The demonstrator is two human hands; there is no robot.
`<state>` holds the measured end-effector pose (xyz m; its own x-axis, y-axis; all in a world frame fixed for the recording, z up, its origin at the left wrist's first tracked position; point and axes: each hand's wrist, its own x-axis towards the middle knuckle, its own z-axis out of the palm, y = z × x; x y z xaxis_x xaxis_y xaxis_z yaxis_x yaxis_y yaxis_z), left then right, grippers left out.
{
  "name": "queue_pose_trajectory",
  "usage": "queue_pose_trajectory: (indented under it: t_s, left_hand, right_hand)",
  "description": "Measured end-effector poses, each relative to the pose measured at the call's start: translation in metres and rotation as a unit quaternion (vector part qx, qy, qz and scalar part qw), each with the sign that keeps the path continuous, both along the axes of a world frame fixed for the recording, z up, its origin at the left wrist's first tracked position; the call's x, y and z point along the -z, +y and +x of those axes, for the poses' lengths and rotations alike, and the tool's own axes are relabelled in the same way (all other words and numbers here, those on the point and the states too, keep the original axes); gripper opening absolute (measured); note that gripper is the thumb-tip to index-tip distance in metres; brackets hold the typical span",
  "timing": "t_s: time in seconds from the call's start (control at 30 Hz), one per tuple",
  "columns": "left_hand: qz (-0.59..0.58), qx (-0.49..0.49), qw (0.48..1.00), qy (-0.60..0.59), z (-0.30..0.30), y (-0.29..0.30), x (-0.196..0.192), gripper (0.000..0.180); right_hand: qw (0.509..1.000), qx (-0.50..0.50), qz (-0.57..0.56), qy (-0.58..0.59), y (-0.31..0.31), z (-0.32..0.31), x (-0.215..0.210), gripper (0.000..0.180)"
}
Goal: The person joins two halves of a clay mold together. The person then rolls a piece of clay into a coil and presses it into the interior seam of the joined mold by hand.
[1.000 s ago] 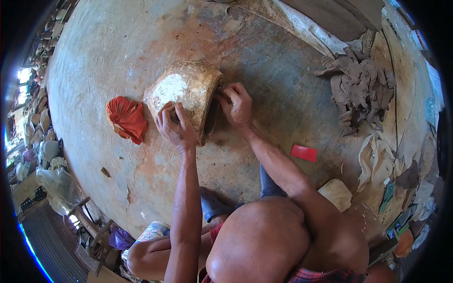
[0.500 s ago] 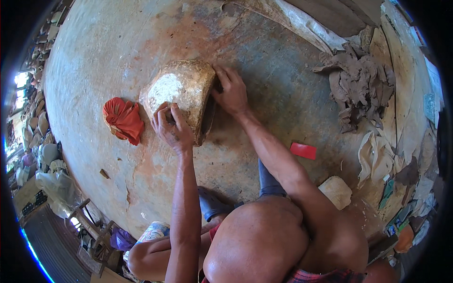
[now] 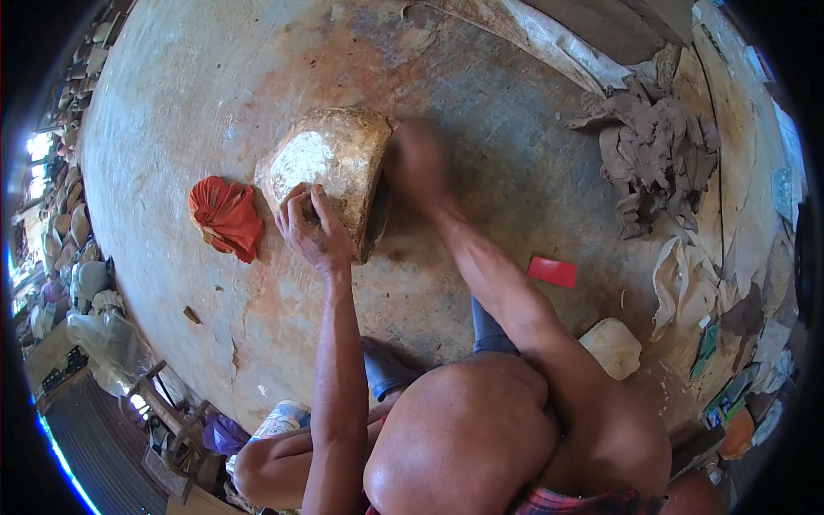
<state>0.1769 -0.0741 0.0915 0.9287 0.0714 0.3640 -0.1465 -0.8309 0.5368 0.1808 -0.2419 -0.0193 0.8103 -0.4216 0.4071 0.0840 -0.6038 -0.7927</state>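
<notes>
Since the earlier frame: right hand (image 3: pixel 418 160) shifted up along the far right flank of the large rough tan clay lump (image 3: pixel 330 172), now smeared by motion blur; fingers not discernible, cannot tell whether spread or closed. Left hand (image 3: pixel 313 227) unchanged in place, fingers curled and pressed onto the near edge of the clay lump, thumb side bearing on its top face. Clay lump resting on the round, rust-stained concrete floor (image 3: pixel 515 154), left of centre, pale dusty patch on its upper face, dark shadowed gap along its right underside.

Crumpled red cloth (image 3: pixel 226 215) lying on the floor just left of the lump, apart from the left hand. Small flat red rectangular piece (image 3: pixel 552 272) on the floor to the right of the right forearm. Pale squarish block (image 3: pixel 611 347) near it, lower down. Heap of grey-brown clay scraps (image 3: pixel 657 159) well apart at upper right. No open containers with visible contents identifiable. Bent knee filling the lower middle.
</notes>
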Motion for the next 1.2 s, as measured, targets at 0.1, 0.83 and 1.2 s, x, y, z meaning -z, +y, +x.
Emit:
queue_pose_trajectory:
  t_s: [0.1, 0.83, 1.2]
  left_hand:
    - [0.003, -0.006, 1.0, -0.001, 0.0, 0.008, 0.0, 0.02]
    - [-0.024, -0.006, 1.0, -0.012, 0.0, 0.005, -0.001, 0.021]
    - [-0.013, -0.005, 1.0, -0.018, 0.001, 0.004, -0.002, 0.02]
  right_hand:
    - [1.0, 0.009, 0.02, 0.021, 0.009, 0.001, -0.011, 0.067]
    - [0.853, -0.32, -0.379, 0.164, -0.067, -0.028, -0.043, 0.053]
    - [0.892, -0.27, -0.299, 0.205, -0.038, -0.026, -0.043, 0.05]
